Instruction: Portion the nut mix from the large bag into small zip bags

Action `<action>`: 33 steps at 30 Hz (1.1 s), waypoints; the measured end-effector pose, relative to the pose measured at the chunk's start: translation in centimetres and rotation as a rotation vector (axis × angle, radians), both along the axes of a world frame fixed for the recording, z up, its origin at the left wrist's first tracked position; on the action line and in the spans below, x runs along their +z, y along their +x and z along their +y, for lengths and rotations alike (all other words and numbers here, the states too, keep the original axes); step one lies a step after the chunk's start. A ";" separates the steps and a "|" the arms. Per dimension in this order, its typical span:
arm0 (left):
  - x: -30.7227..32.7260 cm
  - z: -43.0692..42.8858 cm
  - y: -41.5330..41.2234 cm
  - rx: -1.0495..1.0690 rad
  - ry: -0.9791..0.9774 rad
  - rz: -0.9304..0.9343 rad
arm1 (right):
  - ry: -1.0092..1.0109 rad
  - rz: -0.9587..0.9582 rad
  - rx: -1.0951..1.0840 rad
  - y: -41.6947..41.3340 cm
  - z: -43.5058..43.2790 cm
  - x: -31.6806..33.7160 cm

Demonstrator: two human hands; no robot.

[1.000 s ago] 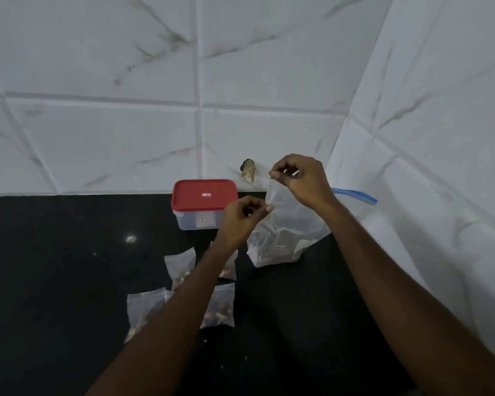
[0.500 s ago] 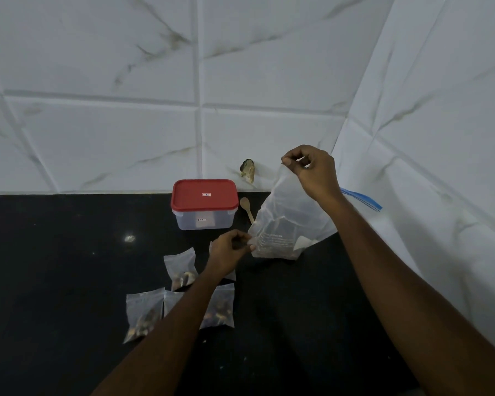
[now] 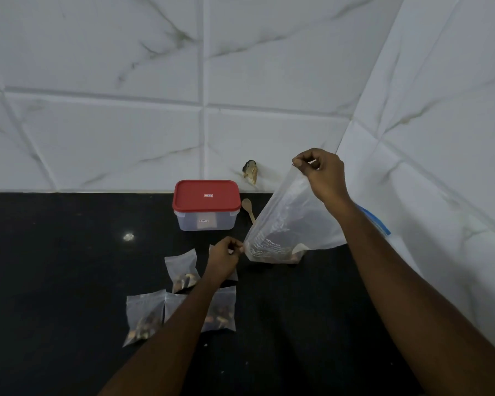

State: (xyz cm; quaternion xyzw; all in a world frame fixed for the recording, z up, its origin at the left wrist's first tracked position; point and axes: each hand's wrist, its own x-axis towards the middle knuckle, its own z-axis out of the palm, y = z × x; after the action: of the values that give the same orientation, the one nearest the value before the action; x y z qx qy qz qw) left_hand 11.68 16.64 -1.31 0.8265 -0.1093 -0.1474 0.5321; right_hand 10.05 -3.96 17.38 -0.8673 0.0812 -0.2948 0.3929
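Fingertips (image 3: 300,163) of the right hand (image 3: 323,174) were curled and pinched the top corner of the large bag (image 3: 286,224), just right of the frame's centre; they held that corner up, so the clear plastic hung slanting down and to the left. Fingers (image 3: 239,248) of the left hand (image 3: 223,257) were curled too, with thumb and forefinger meeting on the bag's lower left edge, apparently pinching it; the bag was stretched between the two hands. Nut mix (image 3: 283,255) sat as a dark, shallow heap in the bottom of the bag, which rested on the black worktop (image 3: 55,267); the bag's blue zip strip (image 3: 375,221) showed past the right forearm, against the side wall.

Small zip bags (image 3: 182,267) lay flat on the worktop below and left of the left hand, each with a little dark mix in it; one (image 3: 145,315) lay lowest and furthest left, another (image 3: 222,311) showed just right of the left forearm, and one was mostly hidden under the hand itself.

Behind them, near the back wall, stood a clear plastic box (image 3: 206,221) with its red lid (image 3: 206,195) on; a wooden spoon (image 3: 247,207) lay just right of it, its handle running behind the large bag. White marbled tiles (image 3: 112,110) filled the upper frame, with a small brownish lump (image 3: 250,172) stuck low on them above the spoon; I could not tell what it was.
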 end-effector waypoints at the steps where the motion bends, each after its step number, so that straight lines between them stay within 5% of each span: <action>1: 0.2 0.0 0.0 -0.008 -0.020 0.007 | -0.001 0.002 0.014 0.0 0.0 0.2; 14: 6.4 -2.2 1.3 -0.015 -0.373 -0.183 | -0.079 0.064 0.254 0.5 1.1 0.7; 25: 6.6 -1.6 1.1 -0.150 -0.230 -0.172 | -0.042 0.021 0.284 0.8 1.6 0.5; 33: 10.4 -2.5 1.5 0.033 -0.450 -0.233 | -0.269 -0.018 0.183 -0.8 2.0 -1.9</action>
State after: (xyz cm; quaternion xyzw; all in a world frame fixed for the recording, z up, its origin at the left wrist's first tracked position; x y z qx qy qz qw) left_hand 13.21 14.18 9.04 0.7005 -0.1863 -0.0145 0.6888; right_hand 9.25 -1.91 15.46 -0.9132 -0.0418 -0.2736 0.2992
